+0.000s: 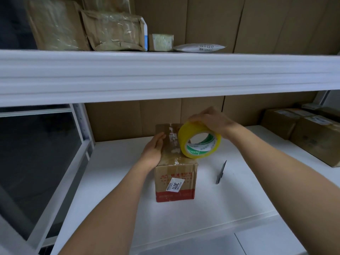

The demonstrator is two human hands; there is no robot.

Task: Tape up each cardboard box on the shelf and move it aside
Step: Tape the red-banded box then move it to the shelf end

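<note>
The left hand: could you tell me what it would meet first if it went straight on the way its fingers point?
Probably nothing new: the left hand already rests against the cardboard box, fingers pointing along its top towards the back wall; depth is unclear.

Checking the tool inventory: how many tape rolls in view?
1. The yellow tape roll is held in the right hand, resting on top of the cardboard box at shelf centre. Others may be hidden behind parcels.

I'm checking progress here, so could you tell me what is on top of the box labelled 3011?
The yellow tape roll, gripped by the right hand, and the left hand. What's inside stays hidden.
</note>
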